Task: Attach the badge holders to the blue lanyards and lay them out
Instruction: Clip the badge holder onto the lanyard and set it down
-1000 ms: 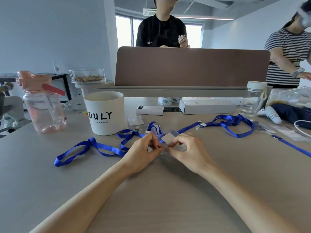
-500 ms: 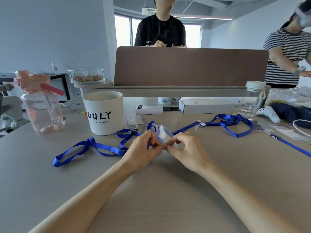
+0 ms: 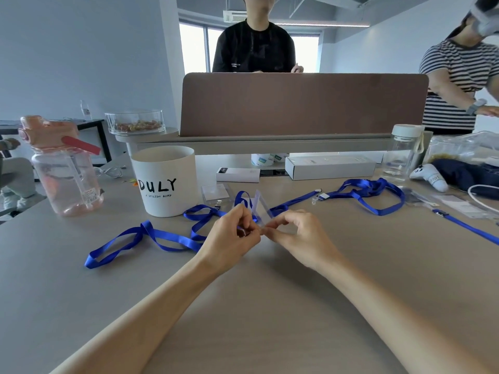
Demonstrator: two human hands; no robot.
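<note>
- Left hand point(image 3: 232, 236): fingers curled together, pinching the end of a blue lanyard point(image 3: 151, 236) just above the desk point(image 3: 243, 306).
- Right hand point(image 3: 299, 236): thumb and forefinger clamped on the lower edge of a clear holder point(image 3: 260, 209); the other fingers are loosely curled.
- Holder: stands on edge, tilted, at 12 o'clock of the meeting fingertips.
- Lanyard: trails in loops across the desk toward 9 o'clock of the hands.
- Second lanyard point(image 3: 372, 195): lies looped at 2 o'clock, well apart from both hands.
- Spare holder point(image 3: 216, 191): flat on the desk at 11 o'clock, just beside the white cup point(image 3: 167, 182).
- Pink bottle point(image 3: 64, 168): upright at 10 o'clock, near the desk edge.
</note>
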